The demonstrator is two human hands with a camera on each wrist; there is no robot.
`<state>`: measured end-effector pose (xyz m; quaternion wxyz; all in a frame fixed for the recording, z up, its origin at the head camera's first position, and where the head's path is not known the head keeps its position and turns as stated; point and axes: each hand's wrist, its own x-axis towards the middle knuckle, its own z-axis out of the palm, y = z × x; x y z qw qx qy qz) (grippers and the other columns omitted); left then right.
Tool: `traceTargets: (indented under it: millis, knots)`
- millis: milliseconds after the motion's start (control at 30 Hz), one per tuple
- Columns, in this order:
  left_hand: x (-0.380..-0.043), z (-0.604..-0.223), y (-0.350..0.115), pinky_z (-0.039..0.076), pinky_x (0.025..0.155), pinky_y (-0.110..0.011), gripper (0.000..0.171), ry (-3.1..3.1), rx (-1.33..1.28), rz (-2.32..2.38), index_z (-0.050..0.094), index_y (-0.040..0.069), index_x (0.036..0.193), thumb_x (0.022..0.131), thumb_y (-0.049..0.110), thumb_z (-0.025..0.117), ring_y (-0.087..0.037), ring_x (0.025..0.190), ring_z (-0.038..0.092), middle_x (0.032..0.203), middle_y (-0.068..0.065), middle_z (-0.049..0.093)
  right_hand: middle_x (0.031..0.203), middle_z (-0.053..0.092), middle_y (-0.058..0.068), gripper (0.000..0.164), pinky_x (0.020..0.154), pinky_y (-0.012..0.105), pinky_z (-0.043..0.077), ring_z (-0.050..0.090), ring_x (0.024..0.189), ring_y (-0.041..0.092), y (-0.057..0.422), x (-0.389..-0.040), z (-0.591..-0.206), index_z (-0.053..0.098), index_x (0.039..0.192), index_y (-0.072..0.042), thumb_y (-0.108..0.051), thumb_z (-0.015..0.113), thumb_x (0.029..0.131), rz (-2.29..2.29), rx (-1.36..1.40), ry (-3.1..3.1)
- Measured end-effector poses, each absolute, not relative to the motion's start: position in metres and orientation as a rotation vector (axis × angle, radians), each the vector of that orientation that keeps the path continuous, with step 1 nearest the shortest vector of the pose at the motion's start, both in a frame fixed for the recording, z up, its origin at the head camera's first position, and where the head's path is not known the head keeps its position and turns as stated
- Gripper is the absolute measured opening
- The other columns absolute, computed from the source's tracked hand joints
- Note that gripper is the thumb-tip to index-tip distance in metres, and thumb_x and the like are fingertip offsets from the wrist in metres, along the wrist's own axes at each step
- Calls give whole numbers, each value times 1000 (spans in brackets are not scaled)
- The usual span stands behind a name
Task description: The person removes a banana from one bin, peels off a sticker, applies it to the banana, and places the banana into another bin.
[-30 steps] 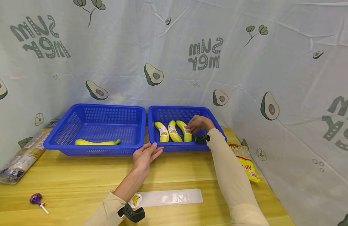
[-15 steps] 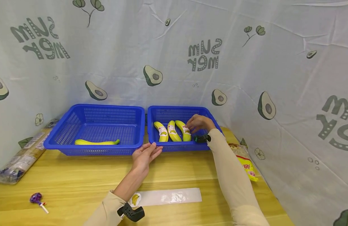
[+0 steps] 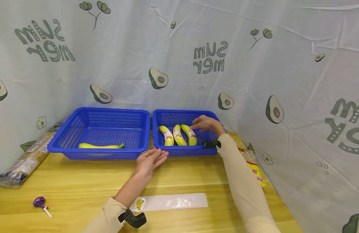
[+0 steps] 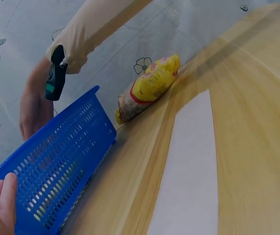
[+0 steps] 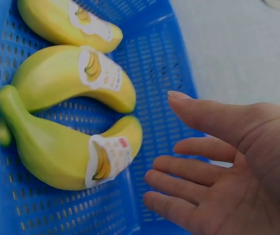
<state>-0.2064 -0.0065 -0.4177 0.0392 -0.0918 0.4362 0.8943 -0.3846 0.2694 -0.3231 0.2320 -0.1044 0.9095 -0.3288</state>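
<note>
Three yellow bananas, the right one among them, lie side by side in the right blue basket, each with a white label across it. My right hand hovers above the basket, just right of that banana, fingers spread and holding nothing; in the right wrist view there is a gap between fingertips and fruit. My left hand holds the front rim of this basket near its left corner, thumb at the rim and fingers below it against the outer wall.
A larger blue basket stands to the left with one yellow banana inside. On the wooden table lie a lollipop, a white strip with a banana sticker, a long plastic package and a yellow bag. A curtain hangs behind.
My right hand has lifted slightly off the labelled right banana and drawn back from it, its fingers opening out. My left hand stays at the basket's front rim. The bananas have not moved.
</note>
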Motion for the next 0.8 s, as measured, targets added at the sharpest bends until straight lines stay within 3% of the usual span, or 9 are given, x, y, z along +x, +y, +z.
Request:
traceTargets:
  millis: [567, 800]
  knots:
    - [-180, -425, -59, 64, 95, -39, 30, 1567, -219, 2605, 57, -15, 133, 106, -2, 64, -26, 104, 80, 121, -26, 75, 151, 58, 30, 56, 113, 59, 51, 58, 139, 47, 240, -350, -308, 52, 152, 10, -18, 70, 107, -667, -829, 2736]
    - [-172, -427, -89, 62, 98, -35, 39, 1688, -253, 2560, 52, -15, 142, 110, 6, 62, -24, 109, 79, 124, -20, 76, 146, 63, 28, 51, 112, 58, 53, 63, 134, 44, 212, -335, -309, 59, 147, 9, -14, 73, 105, -701, -1025, 2786]
